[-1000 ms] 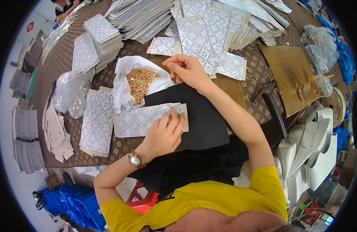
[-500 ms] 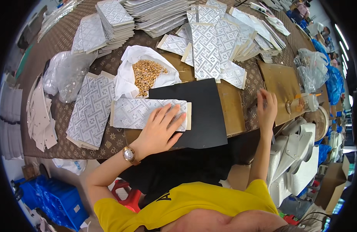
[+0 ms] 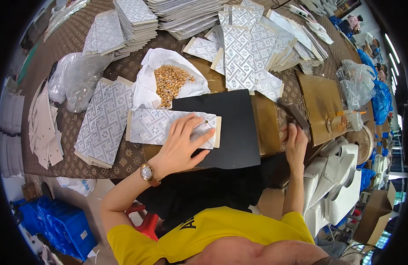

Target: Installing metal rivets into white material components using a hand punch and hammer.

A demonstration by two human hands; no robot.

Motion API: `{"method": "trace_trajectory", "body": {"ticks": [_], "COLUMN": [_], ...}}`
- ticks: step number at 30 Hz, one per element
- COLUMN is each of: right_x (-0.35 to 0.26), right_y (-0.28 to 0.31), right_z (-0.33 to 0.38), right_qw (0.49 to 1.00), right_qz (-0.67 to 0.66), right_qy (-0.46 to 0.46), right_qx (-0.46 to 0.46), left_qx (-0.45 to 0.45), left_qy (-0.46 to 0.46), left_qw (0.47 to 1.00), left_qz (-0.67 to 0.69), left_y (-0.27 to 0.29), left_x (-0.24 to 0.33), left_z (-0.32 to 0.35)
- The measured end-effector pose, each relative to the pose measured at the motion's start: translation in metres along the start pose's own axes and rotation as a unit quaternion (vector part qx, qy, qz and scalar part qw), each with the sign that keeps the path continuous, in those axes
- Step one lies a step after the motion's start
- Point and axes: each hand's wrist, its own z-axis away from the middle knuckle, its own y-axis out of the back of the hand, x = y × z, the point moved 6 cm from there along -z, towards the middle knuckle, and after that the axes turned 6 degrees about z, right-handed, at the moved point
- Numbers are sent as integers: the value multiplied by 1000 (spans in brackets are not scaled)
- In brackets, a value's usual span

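Observation:
My left hand (image 3: pixel 183 139) lies with fingers spread on a silver-and-white patterned panel (image 3: pixel 144 128), pressing its right part down. Just beyond the fingertips, a small gold stud (image 3: pixel 206 121) shows near the panel's right end. The panel rests partly on a black sheet (image 3: pixel 239 132). To the right of that sheet, my right hand (image 3: pixel 296 143) is closed round what looks like a hammer (image 3: pixel 296 115), its dark, slightly blurred head beyond the fist. The hammer's handle is mostly hidden. Gold studs (image 3: pixel 171 81) sit heaped in a white bag (image 3: pixel 193 88) behind the panel.
More patterned panels (image 3: pixel 102 123) lie at the left, with tall stacks (image 3: pixel 182 15) and loose panels (image 3: pixel 239 57) farther back. Pale studded pieces (image 3: pixel 45 128) rest at the far left. A brown board (image 3: pixel 319 101) and a clear jar (image 3: pixel 356 120) stand at the right.
My right hand has closed on the hammer and come lower and slightly left. The gold stud now shows on the panel beside my left hand, which has hardly moved.

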Motion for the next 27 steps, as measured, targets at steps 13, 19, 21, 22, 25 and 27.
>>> {"method": "trace_trajectory", "body": {"ticks": [13,19,21,22,25,27], "right_x": [-148,-136,-123,-109,-65,-34], "right_y": [-63,-80,-61,-50,-18,6], "right_z": [36,26,19,13,-4,-11], "right_qw": [908,900,942,972,963,951], "right_qz": [-156,64,23,-20,58,119], "right_qy": [359,418,324,225,217,214], "right_qx": [-151,-107,-83,-59,146,186], "left_qx": [2,-7,-10,-7,-9,-21], "left_qy": [-1,3,1,5,-10,-43], "left_qw": [999,999,1000,1000,995,996], "left_qz": [37,51,27,27,99,80], "left_y": [-5,-6,-4,-3,6,13], "left_x": [-11,-11,-11,-12,-20,-27], "left_z": [3,2,3,5,10,4]}}
